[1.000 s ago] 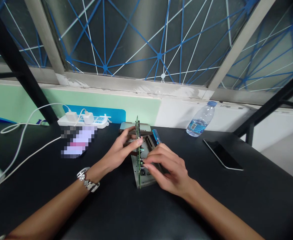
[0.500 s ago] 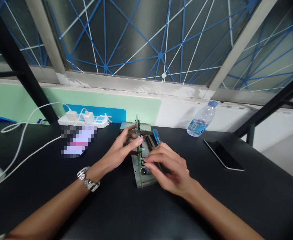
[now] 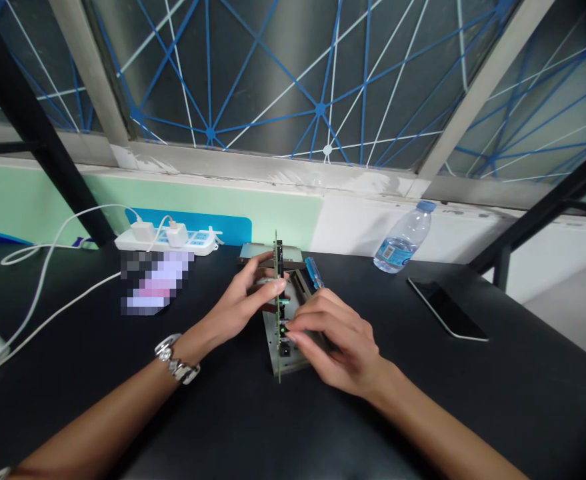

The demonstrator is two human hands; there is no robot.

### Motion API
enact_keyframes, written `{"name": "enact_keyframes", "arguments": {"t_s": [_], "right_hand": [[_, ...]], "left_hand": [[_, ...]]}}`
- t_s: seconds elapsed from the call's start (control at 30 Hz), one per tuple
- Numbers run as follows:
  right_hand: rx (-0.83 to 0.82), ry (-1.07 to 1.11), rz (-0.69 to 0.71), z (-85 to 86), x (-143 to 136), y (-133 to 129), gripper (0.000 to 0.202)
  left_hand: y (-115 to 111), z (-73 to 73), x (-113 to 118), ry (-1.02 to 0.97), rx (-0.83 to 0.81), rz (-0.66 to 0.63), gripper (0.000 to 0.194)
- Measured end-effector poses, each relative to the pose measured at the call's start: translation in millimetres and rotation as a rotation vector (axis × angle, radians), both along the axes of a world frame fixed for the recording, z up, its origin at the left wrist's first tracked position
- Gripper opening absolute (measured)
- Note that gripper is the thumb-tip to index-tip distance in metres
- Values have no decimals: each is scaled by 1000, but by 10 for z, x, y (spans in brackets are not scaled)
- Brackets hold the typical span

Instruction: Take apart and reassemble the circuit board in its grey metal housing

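The green circuit board (image 3: 279, 317) is held on edge, nearly upright, over the open metal casing (image 3: 295, 362) on the black table (image 3: 213, 413), clamped between the thumb and fingers of the left hand (image 3: 235, 300). At the components on its right face, the thumb and forefinger of the right hand (image 3: 343, 340) are held close together, though whether anything is gripped cannot be told. Beyond that hand, a blue-handled tool (image 3: 313, 272) is seen near the casing.

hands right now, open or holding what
Left hand: closed on the upright circuit board.
Right hand: pinched at the board's components; grip cannot be told.
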State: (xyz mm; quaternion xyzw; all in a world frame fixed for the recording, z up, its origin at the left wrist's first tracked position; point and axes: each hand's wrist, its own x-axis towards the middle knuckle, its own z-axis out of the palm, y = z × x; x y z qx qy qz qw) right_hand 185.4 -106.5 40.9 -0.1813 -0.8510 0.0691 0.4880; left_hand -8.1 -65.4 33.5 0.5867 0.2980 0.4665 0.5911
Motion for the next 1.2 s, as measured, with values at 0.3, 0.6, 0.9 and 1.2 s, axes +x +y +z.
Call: {"name": "enact_keyframes", "arguments": {"t_s": [0.3,0.6,0.9,1.2], "right_hand": [[9,14,-19,-1,-14,-2,31],[3,-35,-4,-7,1,-3,28],[-140,73,-7,12,-28,-34,27],[-347,38,-82,-39,-51,-56,32]], "left_hand": [[3,-1,-13,5,14,4,58],[-4,36,-6,30,27,9,60],[-15,77,11,42,39,83,63],[10,48,-23,57,48,94,64]]}}
